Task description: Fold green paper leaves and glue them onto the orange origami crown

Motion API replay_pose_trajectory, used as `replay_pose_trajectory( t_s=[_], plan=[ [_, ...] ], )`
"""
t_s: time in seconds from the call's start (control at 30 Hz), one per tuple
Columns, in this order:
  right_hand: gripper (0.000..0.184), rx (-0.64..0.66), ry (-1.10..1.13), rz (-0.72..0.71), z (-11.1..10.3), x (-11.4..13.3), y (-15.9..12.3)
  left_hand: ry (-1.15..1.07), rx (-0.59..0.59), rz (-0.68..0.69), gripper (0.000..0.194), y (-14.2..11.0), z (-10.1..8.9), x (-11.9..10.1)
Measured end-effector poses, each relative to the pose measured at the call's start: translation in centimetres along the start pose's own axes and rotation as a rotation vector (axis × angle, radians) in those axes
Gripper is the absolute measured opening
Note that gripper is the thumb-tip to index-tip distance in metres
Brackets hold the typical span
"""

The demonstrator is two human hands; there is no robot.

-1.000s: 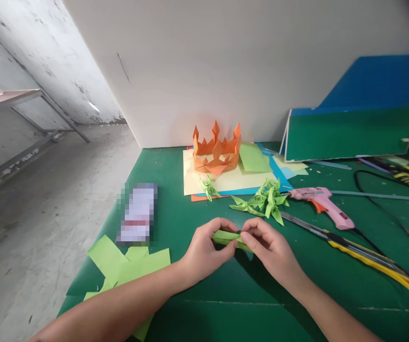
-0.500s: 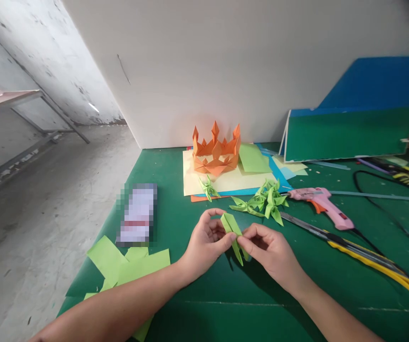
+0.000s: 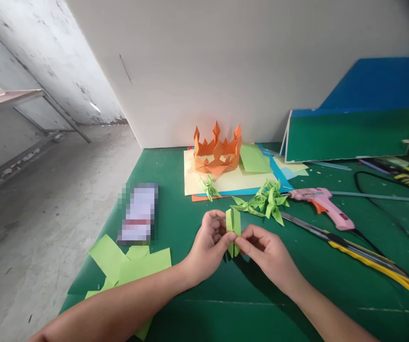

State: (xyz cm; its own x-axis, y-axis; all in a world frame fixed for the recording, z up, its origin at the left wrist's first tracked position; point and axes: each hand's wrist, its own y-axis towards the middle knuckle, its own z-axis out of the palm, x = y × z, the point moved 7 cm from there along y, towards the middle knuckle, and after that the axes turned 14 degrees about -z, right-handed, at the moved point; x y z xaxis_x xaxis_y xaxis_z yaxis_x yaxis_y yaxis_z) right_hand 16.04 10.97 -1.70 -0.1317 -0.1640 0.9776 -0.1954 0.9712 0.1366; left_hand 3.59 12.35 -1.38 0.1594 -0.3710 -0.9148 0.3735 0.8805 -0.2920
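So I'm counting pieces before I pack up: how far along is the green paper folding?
Done: a cluster of folded green pieces lies near the glue gun, one more by the orange crown. In hand: both hands, left and right, pinch a half-folded green piece. Left: several flat green sheets lie unfolded.

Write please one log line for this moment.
left hand: pinches folded green paper piece | right hand: pinches same piece | piece: upright above green mat
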Motion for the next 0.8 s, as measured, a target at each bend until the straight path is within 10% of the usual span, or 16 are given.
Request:
replay_pose_trajectory(
  t_s=[0.53,0.8],
  plan=[
    [0.024,-0.115,0.182,-0.095,-1.1,0.9,0.3,0.178,0.172,-0.093,0.023,-0.2,1.1,1.3],
    [0.013,-0.132,0.151,-0.096,-1.7,0.6,0.3,0.244,0.048,-0.08,0.021,0.3,0.3,0.5]
  ],
)
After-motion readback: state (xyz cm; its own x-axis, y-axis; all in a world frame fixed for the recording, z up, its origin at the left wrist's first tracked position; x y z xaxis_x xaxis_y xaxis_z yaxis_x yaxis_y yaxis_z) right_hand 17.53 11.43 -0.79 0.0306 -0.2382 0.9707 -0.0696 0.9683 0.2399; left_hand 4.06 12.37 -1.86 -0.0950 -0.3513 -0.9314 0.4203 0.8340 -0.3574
